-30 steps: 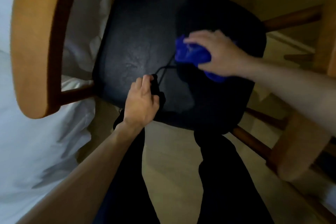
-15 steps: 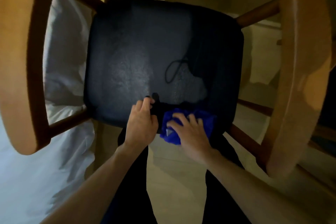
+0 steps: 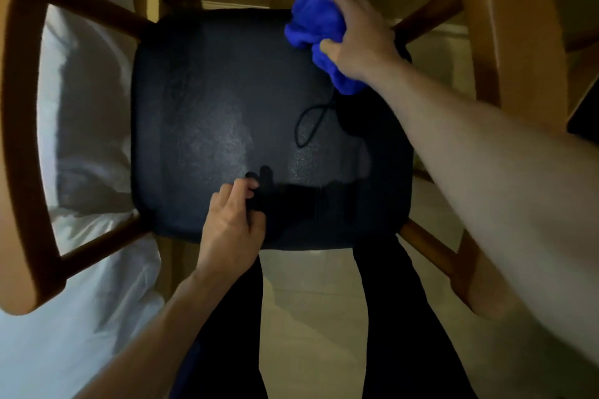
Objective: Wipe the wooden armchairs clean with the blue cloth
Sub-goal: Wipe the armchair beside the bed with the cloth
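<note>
Since half a second ago, the right hand (image 3: 359, 39) has carried the blue cloth (image 3: 319, 34) from the near edge of the seat, beside the left hand (image 3: 231, 223), to the far right corner, so the two hands are now well apart.

Head view: the right hand's fingers are closed around the bunched cloth, which sits pressed on the back right corner of the armchair's black seat cushion (image 3: 227, 113). The left hand rests at the front edge of the cushion, its fingers curled over a dark item that is too shadowed to make out. A thin dark cord (image 3: 308, 125) lies looped on the cushion right of centre. Wooden armrests (image 3: 22, 126) curve along both sides. White bedding (image 3: 84, 317) lies to the left, and the person's dark trouser legs (image 3: 395, 317) stand over pale floor (image 3: 308, 317).
</note>
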Motion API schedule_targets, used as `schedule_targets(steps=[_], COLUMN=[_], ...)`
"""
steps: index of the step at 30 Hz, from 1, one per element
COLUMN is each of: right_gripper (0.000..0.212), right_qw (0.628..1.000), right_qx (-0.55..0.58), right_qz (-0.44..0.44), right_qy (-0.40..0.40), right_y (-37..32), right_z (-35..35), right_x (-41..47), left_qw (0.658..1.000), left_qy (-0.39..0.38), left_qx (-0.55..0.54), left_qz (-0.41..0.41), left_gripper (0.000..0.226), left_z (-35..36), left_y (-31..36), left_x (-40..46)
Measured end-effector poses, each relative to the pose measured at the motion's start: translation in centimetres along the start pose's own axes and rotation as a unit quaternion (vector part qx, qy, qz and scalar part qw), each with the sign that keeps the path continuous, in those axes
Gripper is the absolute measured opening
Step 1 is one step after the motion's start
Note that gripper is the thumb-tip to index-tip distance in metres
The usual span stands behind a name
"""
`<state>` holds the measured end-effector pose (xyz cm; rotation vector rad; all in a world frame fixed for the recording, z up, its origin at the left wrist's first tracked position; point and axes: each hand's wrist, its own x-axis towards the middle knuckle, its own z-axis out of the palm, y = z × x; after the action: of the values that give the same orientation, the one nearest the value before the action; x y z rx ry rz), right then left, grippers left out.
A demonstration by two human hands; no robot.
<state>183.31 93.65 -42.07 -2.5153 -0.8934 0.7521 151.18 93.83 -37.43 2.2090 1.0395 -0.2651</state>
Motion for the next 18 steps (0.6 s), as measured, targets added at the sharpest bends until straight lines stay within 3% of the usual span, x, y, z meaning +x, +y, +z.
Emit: schedule_targets(steps=[3,7,13,18], right_gripper=[0.059,0.065,0.061,0.057], right_qw=[0.998,0.991,0.977,0.965], right_qx=[-0.054,-0.118,-0.094,-0.062], right_qz=[0.01,-0.047,-0.086,-0.113], right_qy=[-0.038,-0.048,-0.168,-0.23], right_y=[0.2,0.4,2.9,3.6], right_z=[2.0,5.5,10.0,8.3], right_x=[-0.5,-9.0,-25.8,-25.9], left_qw=[1.0,1.0,0.999,0.997], left_qy=[-0.006,-0.009,-0.047,-0.057], left_qx=[0.0,0.004,0.015,0.042], left_qz=[0.003,-0.006,0.014,0.005], left_gripper=[0.04,0.04,0.041,0.04], left_z=[-0.3,-0.4,0.2,0.1], left_y=[0.2,0.3,0.3,-0.6], left_x=[0.3,0.0,-0.1,0.1])
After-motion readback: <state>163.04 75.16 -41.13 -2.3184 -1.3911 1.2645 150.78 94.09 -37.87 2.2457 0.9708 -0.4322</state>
